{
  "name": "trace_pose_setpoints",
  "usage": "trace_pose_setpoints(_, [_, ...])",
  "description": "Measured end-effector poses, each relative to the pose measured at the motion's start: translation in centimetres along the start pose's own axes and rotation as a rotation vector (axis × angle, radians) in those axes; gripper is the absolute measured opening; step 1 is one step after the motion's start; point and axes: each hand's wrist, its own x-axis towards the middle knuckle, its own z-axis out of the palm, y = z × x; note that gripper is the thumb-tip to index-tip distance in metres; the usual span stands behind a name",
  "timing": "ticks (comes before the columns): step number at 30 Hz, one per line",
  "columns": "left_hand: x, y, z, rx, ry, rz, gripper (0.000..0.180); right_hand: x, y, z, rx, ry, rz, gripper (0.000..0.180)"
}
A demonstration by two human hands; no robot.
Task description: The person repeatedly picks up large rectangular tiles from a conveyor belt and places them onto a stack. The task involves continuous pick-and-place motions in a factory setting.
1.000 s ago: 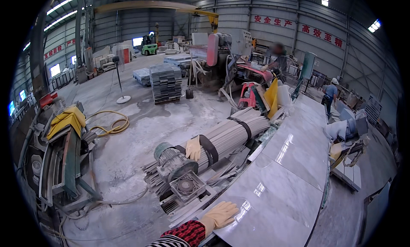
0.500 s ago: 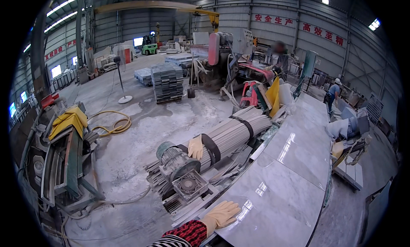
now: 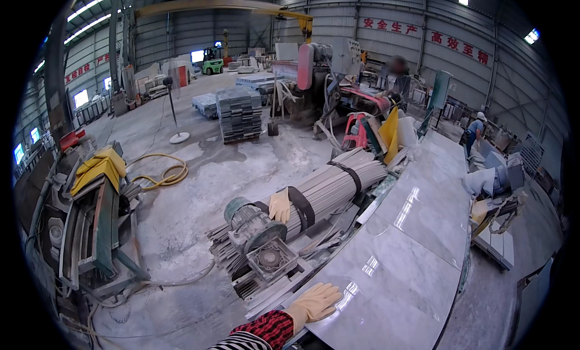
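My left hand (image 3: 315,301), in a tan work glove with a red plaid sleeve, lies flat on the near corner of a long polished grey stone slab (image 3: 417,229). Its fingers are spread and hold nothing. Just left of the slab lies a strapped bundle of grey stone strips (image 3: 329,190) with a loose tan glove (image 3: 280,205) resting on it. A green electric motor (image 3: 254,226) sits at the bundle's near end. My right hand is out of view.
A machine frame with a yellow cover (image 3: 96,168) stands at the left, beside a coiled yellow hose (image 3: 160,175). A pallet of stacked tiles (image 3: 240,113) and a saw machine (image 3: 326,84) are farther back. A person in a white helmet (image 3: 475,129) works at the far right.
My view has shifted slightly, so the bundle and motor sit a little farther right in the picture. My gloved hand stays flat on the slab corner.
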Motion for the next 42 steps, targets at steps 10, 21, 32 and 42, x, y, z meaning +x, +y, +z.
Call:
trace_pose_setpoints(10, [-0.4, -0.1, 0.3, -0.017, -0.011, -0.012, 0.053, 0.0, 0.0, 0.4, -0.042, -0.023, 0.046, 0.054])
trace_pose_setpoints(21, [-0.8, 0.2, -0.2, -0.023, -0.004, 0.000, 0.052, -0.6, -1.0, -0.7, 0.008, 0.036, -0.015, 0.051])
trace_pose_setpoints(32, [-1.1, 0.2, -0.4, -0.034, 0.012, 0.011, 0.050, -2.2, -4.8, -3.3, -0.308, 0.039, -0.125, 0.044])
trace_pose_setpoints(42, [-1.6, 0.4, -0.2, -0.019, 0.063, 0.019, 0.049, -5.4, -1.5, -1.1, -0.210, 0.130, -0.175, 0.041])
